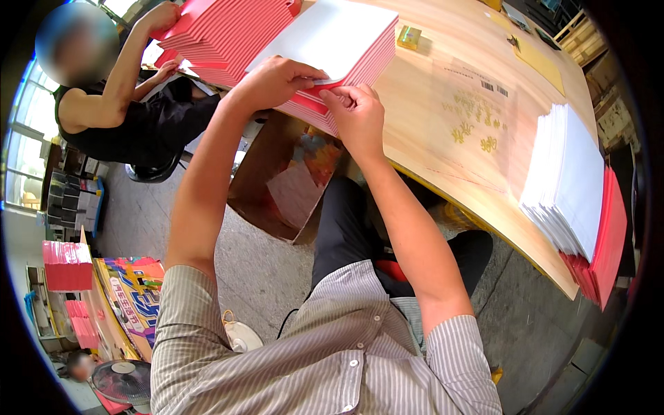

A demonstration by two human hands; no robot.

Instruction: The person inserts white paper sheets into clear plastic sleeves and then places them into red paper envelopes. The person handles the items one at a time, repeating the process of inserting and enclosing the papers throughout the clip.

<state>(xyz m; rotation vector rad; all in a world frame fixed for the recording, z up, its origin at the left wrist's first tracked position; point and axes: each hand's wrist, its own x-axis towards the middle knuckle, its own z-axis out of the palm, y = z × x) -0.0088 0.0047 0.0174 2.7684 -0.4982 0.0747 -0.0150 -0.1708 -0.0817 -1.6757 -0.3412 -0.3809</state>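
Observation:
A thick stack of red envelopes [353, 72] lies at the near edge of the wooden table [443, 117], topped by a white sheet [332, 34]. My left hand [273, 79] grips the stack's near corner, thumb over the white sheet's edge. My right hand [356, 117] pinches the red edges of the same corner from below. Both forearms reach up from the lower part of the picture.
Another red stack [221, 34] lies further left, where a co-worker's hand [162, 15] rests on it. White sheets [567, 180] over red ones [609, 242] sit at the table's right edge. An open cardboard box [287, 187] stands on the floor under the table. A fan [121, 380] is at lower left.

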